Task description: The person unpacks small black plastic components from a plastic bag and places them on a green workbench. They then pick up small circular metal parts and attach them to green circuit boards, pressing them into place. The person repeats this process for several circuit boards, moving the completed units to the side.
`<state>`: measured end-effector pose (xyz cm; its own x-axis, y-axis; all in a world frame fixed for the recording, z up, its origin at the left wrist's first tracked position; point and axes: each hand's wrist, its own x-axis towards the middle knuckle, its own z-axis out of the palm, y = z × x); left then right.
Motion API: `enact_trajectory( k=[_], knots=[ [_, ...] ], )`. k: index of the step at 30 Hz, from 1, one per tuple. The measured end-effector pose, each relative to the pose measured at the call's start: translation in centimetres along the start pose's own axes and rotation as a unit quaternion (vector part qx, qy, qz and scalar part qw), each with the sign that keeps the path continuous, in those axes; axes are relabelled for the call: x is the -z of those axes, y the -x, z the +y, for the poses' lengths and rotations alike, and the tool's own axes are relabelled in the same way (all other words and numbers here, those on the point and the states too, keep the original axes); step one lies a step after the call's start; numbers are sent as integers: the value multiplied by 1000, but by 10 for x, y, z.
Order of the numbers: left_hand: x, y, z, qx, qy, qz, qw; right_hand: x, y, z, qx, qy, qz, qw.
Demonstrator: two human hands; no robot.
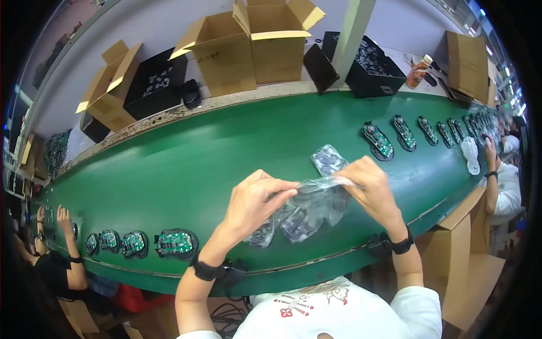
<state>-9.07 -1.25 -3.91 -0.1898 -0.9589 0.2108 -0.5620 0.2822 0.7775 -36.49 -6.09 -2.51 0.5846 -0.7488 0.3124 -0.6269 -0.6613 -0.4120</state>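
Stretching beneath hands (248,202) toward cartons (226,69), green worktop (169,164)

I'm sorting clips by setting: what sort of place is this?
Probably an electronics assembly line in a factory: circuit boards spaced along a long green work surface, with other people stationed beside it.

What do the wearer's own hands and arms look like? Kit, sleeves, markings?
Left hand and right hand: no gloves, fingers uncovered. Each wrist wears a black band, left band and right band, with a dark, blocky unit at its inner side. Forearms uncovered; white sleeve on the right upper arm, plain where visible.
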Motion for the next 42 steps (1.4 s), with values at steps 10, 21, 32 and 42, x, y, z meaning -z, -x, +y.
enact_trajectory(
  k=[10,21,32,42],
  knots=[
    [23,-22,29,-37,17,126,991,27,-30,-24,35,-119,43,991],
    [17,-14,32,-23,140,87,986,8,-41,-12,-174,-262,148,938],
    [32,20,-10,38,53,78,995,-18,-30,12,-90,114,-109,983],
    [33,20,-7,103,180,44,977,43,-38,4,-236,-375,-29,896]
  ],
)
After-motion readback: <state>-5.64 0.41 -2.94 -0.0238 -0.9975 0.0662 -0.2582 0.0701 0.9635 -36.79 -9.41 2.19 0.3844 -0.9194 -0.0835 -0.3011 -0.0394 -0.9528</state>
